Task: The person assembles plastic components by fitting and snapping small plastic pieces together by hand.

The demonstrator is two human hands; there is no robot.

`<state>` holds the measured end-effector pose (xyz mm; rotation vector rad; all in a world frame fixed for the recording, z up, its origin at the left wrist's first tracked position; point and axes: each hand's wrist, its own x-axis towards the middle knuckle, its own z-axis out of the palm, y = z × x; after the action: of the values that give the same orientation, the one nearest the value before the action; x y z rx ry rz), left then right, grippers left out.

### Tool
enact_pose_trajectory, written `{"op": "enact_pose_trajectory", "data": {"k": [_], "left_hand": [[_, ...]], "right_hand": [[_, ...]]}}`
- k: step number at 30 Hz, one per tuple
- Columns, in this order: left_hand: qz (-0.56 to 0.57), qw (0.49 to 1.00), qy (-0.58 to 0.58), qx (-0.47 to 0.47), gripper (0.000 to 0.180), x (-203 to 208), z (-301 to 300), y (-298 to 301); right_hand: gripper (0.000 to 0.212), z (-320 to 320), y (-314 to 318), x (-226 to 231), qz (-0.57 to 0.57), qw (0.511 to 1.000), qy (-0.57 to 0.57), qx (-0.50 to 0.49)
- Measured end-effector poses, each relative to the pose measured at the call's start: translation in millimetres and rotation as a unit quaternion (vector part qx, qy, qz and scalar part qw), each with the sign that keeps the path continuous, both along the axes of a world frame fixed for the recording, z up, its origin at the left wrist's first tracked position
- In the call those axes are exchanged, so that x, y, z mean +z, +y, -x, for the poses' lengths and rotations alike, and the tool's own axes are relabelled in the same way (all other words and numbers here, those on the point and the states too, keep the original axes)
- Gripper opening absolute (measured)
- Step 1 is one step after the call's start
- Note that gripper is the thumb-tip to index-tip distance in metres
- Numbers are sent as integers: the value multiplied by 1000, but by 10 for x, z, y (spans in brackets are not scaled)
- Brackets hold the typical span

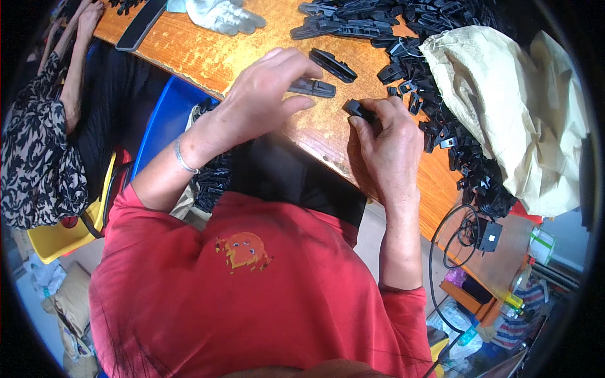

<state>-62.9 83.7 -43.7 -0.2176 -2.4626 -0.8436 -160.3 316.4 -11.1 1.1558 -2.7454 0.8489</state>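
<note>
My left hand [265, 94] reaches over the table with thumb and fingers apart. Between its fingertips, on the wooden tabletop, lies a long dark plastic piece [318, 88]; I see no firm grip on it. My right hand [391, 138] pinches a small black plastic part [357, 109] between thumb and fingers, just above the table near its front edge. Part of that small part is hidden by the fingers. Another long black slotted plastic piece [334, 65] lies on the table slightly beyond the left hand's fingertips.
Many long black pieces [343, 25] are heaped at the back. Small black parts [435, 126] spread along the right, beside a cream sack [485, 88]. A grey-white glove [220, 14] lies at the back left. A cable with a black box [488, 234] is at the right. Another person's arm [74, 75] shows at left.
</note>
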Motion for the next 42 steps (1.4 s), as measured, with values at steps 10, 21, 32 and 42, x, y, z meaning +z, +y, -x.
{"op": "enact_pose_trajectory", "data": {"k": [10, 21, 32, 42], "left_hand": [[26, 998, -25, 59, 27, -31, -77, -96], [-5, 999, 14, 34, 22, -72, -31, -78], [35, 980, -196, -11, 20, 438, -612, -612], [103, 994, 11, 32, 27, 347, 215, -268]], "right_hand": [[24, 16, -229, 69, 48, 997, -34, 51], [19, 129, -388, -69, 86, 988, -31, 122], [18, 13, -172, -70, 96, 983, 26, 153], [22, 385, 160, -64, -90, 982, 134, -97]]}}
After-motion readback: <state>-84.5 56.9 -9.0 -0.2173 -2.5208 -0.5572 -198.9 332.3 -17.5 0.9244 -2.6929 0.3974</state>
